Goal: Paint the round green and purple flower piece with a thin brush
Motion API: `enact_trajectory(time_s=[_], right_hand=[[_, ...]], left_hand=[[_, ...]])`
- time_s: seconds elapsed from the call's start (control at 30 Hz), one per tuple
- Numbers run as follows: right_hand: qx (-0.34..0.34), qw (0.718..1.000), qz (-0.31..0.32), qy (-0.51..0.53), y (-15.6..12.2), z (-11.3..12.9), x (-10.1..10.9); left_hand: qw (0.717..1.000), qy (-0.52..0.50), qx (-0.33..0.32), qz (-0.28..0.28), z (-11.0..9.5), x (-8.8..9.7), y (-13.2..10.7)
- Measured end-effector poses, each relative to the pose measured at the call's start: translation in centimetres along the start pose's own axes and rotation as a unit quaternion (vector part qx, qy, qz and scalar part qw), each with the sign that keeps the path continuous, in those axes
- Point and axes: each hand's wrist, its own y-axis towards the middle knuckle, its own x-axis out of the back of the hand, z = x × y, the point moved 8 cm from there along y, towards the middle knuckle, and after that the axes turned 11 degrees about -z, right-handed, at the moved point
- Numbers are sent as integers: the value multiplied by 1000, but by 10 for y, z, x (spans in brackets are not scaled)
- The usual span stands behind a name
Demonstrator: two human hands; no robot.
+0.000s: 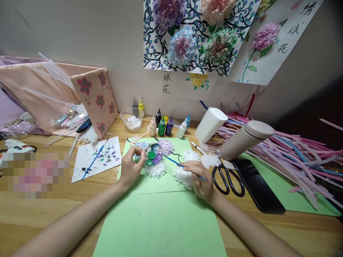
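My left hand [131, 165] is closed on the edge of a small round paint palette [153, 156] smeared with green, blue and purple paint, held over a light green paper sheet [160, 217]. In my right hand [198, 178] a thin blue paintbrush [175, 163] is pinched, its tip reaching the palette. White tissue-paper flowers [184, 175] lie on the green sheet around the palette, one under my right hand. A purple-tinted paper flower [166, 146] and a bluish one [141, 145] sit just behind the palette.
Black scissors [227, 178] lie right of my right hand. Small paint bottles [162, 126], a clear bowl [132, 119], a white cup [210, 125] and a beige bottle [242, 139] stand behind. Pink strips [294, 157] pile at right. A paint-spotted paper with another brush [96, 157] lies left.
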Motion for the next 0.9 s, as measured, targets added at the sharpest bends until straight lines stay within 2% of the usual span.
enact_trajectory(time_s=[0.07, 0.2, 0.23, 0.4, 0.67, 0.83, 0.9], right_hand=[[-22, 999, -29, 8, 0, -6, 6], [-74, 980, -186, -17, 0, -26, 36], [-79, 975, -203, -33, 0, -30, 41], [-95, 978, -173, -68, 1, -42, 38], [-120, 981, -122, -92, -2, -48, 27], [-98, 980, -156, -74, -2, -43, 34], [-100, 981, -145, -81, -2, -44, 32]], left_hand=[[1000, 1, 1, 0, 1, 0, 0], [1000, -3, 12, -8, 5, 1, 0], [1000, -5, 12, -10, 5, 1, 1], [1000, -9, 7, -12, 4, 1, 1], [1000, -8, 4, -9, 3, 0, 1], [1000, -13, 2, -11, 3, 1, 1], [1000, -11, 0, -12, 3, 2, 1]])
